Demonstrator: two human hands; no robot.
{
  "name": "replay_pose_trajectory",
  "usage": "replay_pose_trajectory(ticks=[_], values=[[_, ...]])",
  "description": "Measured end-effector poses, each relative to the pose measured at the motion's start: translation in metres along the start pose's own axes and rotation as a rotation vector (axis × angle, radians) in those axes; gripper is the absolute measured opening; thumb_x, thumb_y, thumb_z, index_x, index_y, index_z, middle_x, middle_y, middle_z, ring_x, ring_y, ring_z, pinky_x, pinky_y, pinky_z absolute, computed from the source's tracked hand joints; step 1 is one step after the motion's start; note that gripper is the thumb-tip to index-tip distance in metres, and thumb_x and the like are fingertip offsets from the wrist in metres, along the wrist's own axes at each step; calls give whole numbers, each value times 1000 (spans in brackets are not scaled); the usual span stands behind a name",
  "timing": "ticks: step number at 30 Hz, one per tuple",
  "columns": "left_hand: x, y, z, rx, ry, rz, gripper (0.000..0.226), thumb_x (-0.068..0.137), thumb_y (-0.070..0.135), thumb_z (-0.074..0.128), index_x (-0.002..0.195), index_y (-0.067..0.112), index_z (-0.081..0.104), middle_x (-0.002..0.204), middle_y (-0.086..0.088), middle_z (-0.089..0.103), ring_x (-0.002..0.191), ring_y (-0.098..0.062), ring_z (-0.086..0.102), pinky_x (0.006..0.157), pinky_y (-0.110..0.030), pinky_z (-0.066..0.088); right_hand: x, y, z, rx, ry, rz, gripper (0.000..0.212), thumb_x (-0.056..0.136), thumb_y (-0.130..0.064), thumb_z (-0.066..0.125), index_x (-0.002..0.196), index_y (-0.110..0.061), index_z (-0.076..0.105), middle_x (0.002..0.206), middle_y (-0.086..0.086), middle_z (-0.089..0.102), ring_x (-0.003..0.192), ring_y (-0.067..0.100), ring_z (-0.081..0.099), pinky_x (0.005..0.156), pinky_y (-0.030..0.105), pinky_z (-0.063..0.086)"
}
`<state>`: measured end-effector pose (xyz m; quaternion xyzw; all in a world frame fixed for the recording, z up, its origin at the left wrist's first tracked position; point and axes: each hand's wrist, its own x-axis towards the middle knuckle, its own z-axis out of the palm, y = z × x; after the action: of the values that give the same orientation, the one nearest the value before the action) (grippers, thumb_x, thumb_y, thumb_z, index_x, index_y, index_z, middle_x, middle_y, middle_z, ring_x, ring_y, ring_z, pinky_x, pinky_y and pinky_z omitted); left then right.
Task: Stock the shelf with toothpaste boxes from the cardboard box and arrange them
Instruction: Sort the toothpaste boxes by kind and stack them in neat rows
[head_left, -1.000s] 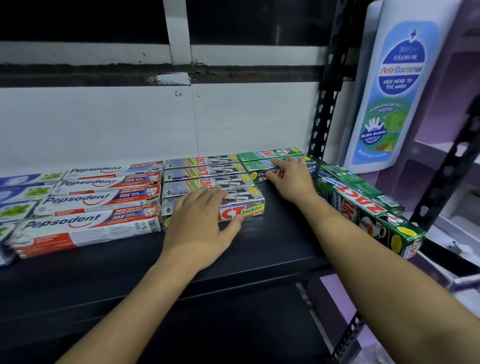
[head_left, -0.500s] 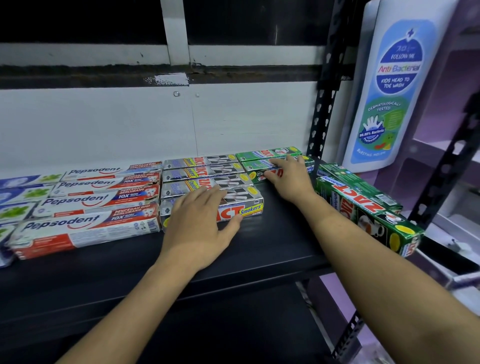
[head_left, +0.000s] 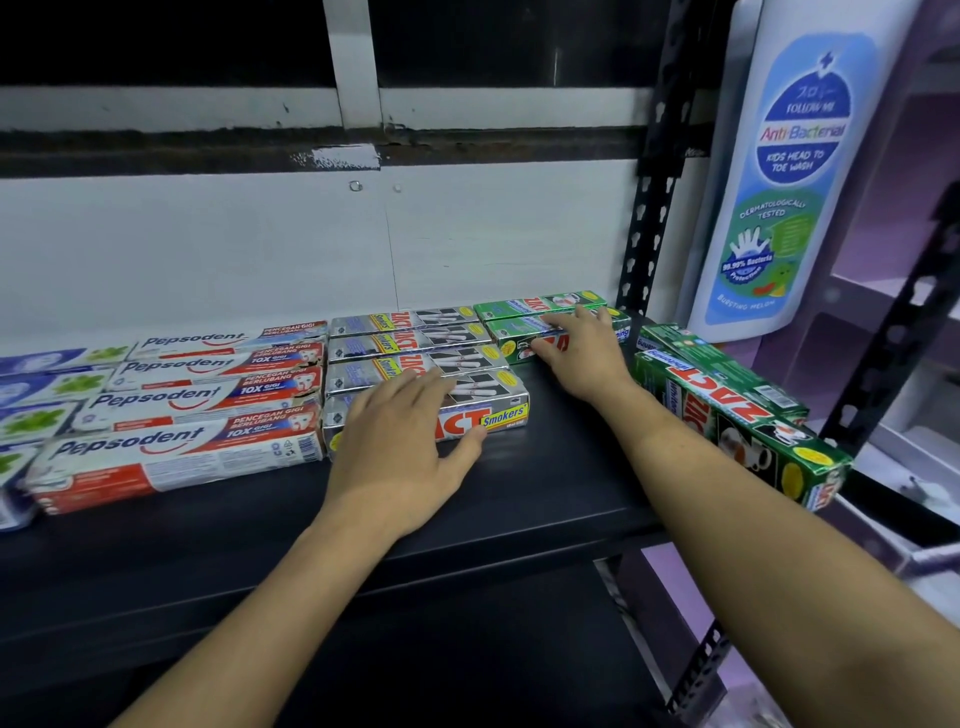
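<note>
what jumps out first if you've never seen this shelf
Two bare arms reach over the black shelf: the left hand lies flat on the front silver Zact Smokers box, and the right hand touches a green Zact box. Rows of Pepsodent boxes fill the left; two loose green boxes lie askew at the right end.

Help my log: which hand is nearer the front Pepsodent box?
Left. Left hand rests on the silver Zact box beside the Pepsodent box; right hand touches a green box farther right.
</note>
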<state>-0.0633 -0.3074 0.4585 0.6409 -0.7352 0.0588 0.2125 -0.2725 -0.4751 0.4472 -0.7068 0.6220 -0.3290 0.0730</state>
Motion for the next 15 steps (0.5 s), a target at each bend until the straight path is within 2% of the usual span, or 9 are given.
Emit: replay_pose_trajectory(ticks=[10,15], values=[[0,1,0,-12,26,-7,60,93,61,45,144,30,44,153,10,40,142,-14,32,118,-37,19,-3,-5,-1,-143,3,-18,51,96,-44,54,141,-22,49,156,18,28,146,43,10,120,51,12],[-1,1,-1,-5,25,-11,60,93,61,45,145,30,43,153,10,40,142,-14,31,118,-36,18,-20,-18,-11,-354,87,-159,49,97,-36,52,141,-16,47,153,19,33,145,42,13,120,50,12]])
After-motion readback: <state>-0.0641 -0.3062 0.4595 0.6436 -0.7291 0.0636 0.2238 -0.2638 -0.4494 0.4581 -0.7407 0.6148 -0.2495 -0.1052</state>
